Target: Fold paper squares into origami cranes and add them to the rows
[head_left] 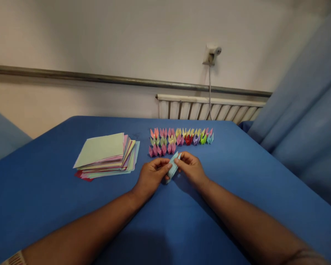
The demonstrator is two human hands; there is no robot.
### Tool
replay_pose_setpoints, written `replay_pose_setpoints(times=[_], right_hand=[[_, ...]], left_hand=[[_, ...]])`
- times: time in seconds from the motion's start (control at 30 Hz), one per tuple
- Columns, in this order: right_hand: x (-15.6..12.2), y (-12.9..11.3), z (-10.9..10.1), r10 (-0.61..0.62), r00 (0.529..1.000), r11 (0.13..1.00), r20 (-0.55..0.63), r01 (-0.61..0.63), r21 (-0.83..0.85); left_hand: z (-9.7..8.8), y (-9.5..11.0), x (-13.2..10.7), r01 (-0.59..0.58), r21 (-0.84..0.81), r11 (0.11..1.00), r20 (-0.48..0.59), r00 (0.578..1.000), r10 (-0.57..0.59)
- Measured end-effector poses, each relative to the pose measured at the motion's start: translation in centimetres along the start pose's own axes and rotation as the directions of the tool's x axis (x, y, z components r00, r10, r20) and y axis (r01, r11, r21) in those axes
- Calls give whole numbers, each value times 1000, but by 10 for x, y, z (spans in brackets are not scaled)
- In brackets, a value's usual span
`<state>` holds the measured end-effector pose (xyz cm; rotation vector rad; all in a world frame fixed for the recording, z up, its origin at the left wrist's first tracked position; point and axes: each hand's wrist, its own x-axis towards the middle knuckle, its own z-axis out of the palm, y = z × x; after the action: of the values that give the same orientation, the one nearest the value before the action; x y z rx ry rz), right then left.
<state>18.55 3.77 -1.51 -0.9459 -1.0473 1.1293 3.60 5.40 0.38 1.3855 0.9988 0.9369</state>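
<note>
My left hand [151,174] and my right hand [191,168] meet at the middle of the blue table [44,198], both pinched on a small light-blue folded paper piece [173,165]. The piece is narrow and tilted, resting low over the tabletop between my fingertips. Just beyond it stand rows of several small folded paper pieces [181,140] in pink, yellow, red, purple, green and blue. To the left lies a stack of coloured square paper sheets [107,156], pale green on top.
A white wall with a metal rail [99,78] runs behind the table. A white radiator [209,109] and a wall socket with a cable [211,55] sit at the back right. Blue fabric [306,110] hangs on the right.
</note>
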Motion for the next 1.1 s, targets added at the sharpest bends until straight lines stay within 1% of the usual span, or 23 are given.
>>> replay_pose_setpoints(times=[0.07,0.13,0.23,0.3,0.43,0.5,0.67,0.77,0.9,1.0,1.1], right_hand=[[1,0,2,-19,999,999,-40,18,-31],[1,0,3,-33,997,999,-65,31,-39],[2,3,3,-47,996,998,-78,44,-42],[2,6,3,-38,998,998,-58,35,-48],[1,13,5,-2,1000,999,13,2,-40],[0,16,6,6,1000,999,22,-5,-32],[1,19,5,17,1000,999,17,-16,-44],[2,17,2,1,1000,996,29,2,-85],[1,18,-2,-47,997,980,56,57,-192],[0,22,-2,-102,994,964,49,110,-244],[-3,21,0,-119,992,963,44,126,-240]], left_hand=[[-1,-1,-1,-17,-5,1000,21,1000,17],[-1,-2,-1,3,-71,997,47,999,0],[0,-4,-1,41,-89,995,58,998,-36],[0,-4,-1,43,-82,996,51,998,-39],[-1,-3,0,4,-64,998,-20,1000,-5],[-1,-3,0,-16,-28,999,-44,999,14],[-3,-7,3,-48,15,999,-35,998,49],[-3,-11,4,-69,3,998,-15,998,69],[-3,-13,4,-93,16,996,2,996,93],[-3,-12,3,-134,57,989,-12,991,135],[-3,-9,1,-125,77,989,-32,991,128]])
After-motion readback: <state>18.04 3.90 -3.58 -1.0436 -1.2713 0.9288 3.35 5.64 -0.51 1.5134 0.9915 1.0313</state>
